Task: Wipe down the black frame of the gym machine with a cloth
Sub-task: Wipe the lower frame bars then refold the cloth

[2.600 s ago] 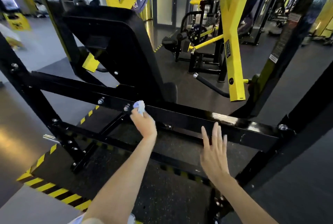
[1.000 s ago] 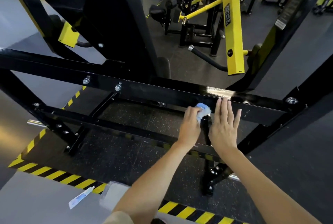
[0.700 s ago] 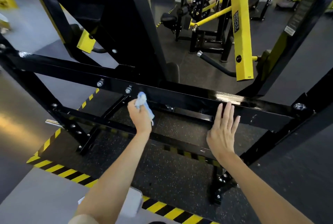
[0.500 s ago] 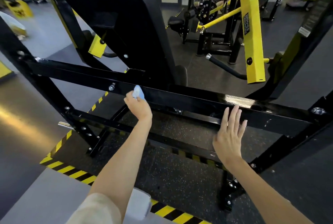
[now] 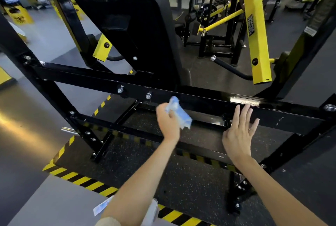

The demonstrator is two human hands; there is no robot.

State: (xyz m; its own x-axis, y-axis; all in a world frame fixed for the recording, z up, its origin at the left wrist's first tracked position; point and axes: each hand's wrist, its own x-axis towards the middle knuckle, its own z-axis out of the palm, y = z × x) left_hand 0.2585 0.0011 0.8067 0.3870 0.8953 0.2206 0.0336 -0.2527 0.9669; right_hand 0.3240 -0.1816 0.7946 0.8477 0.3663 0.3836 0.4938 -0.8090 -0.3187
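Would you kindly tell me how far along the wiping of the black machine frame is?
Apparently done: the long black steel crossbar shines wet on top near its right end. In hand: the left hand grips a crumpled blue cloth at the bar's middle, while the right hand lies open on its front face. Remaining: the lower black rail and slanted left upright show no wet sheen, so probably await wiping.

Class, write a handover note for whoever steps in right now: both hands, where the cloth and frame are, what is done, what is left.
Left hand grips the blue cloth at the front of the black crossbar, near its middle.
Right hand open, fingers straight at the bar further right.
Done: bar top shines near the right hand; extent wiped unclear.
Remaining: lower rail, uprights.
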